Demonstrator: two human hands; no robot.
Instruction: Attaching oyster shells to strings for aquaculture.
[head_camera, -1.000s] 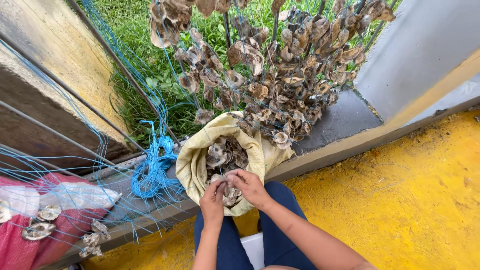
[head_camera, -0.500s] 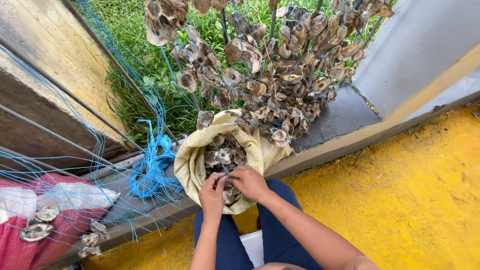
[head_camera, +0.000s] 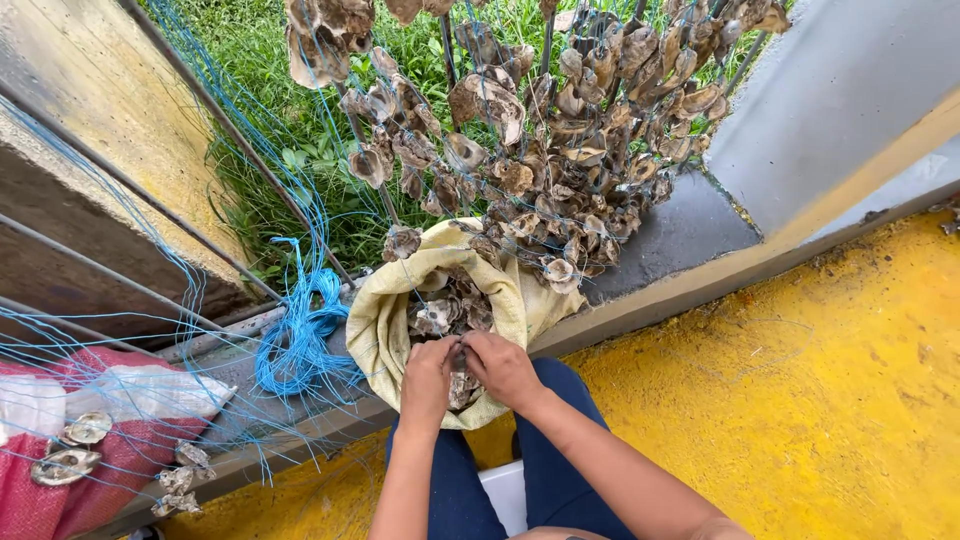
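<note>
A grey, rough oyster shell (head_camera: 462, 358) sits pinched at the open mouth of the yellow sack (head_camera: 385, 330), above more shells.

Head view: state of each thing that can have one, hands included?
Yellow sack: open, mouth folded back, holding shells.
Shells in the sack: loose, piled.
Left hand: closed on a shell at the sack's mouth.
Right hand: closed on the same shell.
Hanging shells: strung in clusters, off the ground.
Blue cord: bundled in loops on the ledge.
Red sack: lying flat, a few shells on it.
</note>
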